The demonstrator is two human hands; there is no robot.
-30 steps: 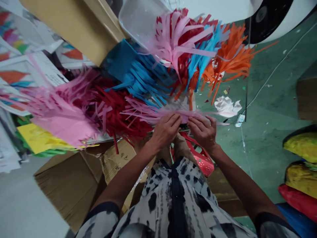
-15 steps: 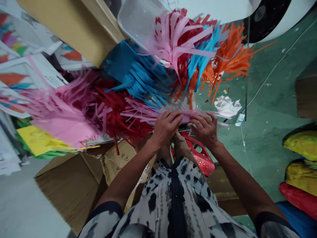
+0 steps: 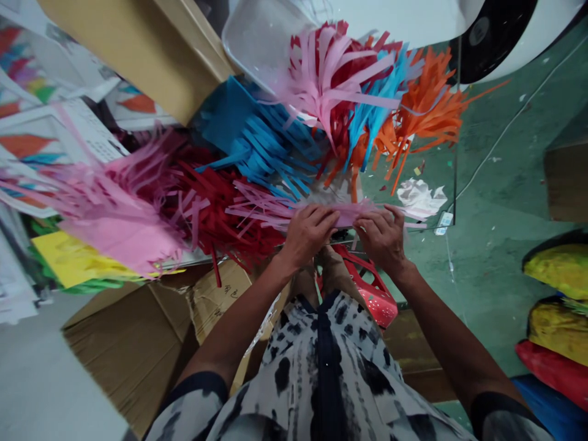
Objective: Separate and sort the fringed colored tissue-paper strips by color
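My left hand [image 3: 307,236] and my right hand [image 3: 382,237] sit side by side at the near edge of a glass table [image 3: 452,153]. Both pinch the folded band of a pink fringed paper strip [image 3: 344,214], fingers curled over it. The strip's cut pink fringe [image 3: 257,208] trails away to the left. Just beyond it lie piles of red fringe [image 3: 215,214], blue fringe [image 3: 257,141] and more pink fringe [image 3: 114,208].
A bunch of pink, red, blue and orange fringes [image 3: 367,92] stands at the back by a clear plastic tray [image 3: 257,37]. Crumpled white paper [image 3: 420,197] lies at the right. Cardboard boxes [image 3: 138,331] and a red plastic stool [image 3: 376,294] are below the table; coloured sacks [image 3: 555,306] lie on the floor.
Both hands have shifted slightly up along the pink strip, still pinching it; the fingers have worked along the band. Nothing else has moved.
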